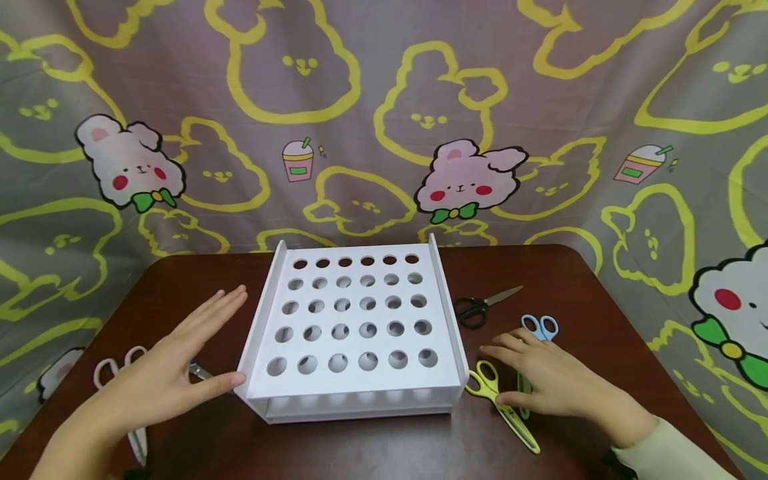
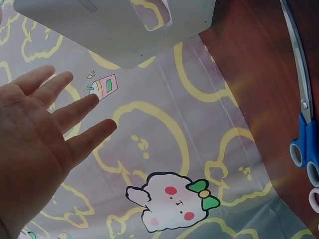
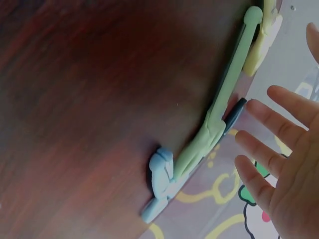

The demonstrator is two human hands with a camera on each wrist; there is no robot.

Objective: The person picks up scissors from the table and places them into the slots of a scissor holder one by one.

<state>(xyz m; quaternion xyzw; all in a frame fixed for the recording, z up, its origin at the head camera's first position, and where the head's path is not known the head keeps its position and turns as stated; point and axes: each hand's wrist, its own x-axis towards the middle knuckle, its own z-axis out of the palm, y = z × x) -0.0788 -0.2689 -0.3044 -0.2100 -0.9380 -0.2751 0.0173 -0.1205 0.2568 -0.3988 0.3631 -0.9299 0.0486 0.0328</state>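
Observation:
A white rack [image 1: 354,380] with rows of round holes in its top panel stands mid-table between the two hands. My left hand [image 1: 162,377] is held at its left side with fingers extended and thumb tip right at the rack's front left corner. Blue-handled scissors [image 2: 303,144] lie partly behind this hand, and pale pink-handled scissors [image 1: 138,443] lie under it. My right hand [image 1: 549,380] hovers with spread fingers over scissors at the rack's right. Yellow scissors [image 1: 517,427] and green scissors [image 3: 232,82] are nearest to it, the green ones mostly hidden in the head view. Neither hand holds anything.
Light blue scissors [image 1: 540,327] lie beyond my right hand. Black-handled scissors [image 1: 474,312] lie beside the rack's right wall, blades pointing away to the right. A patterned curtain [image 1: 372,133] encloses the back and sides of the dark brown table [image 1: 360,453].

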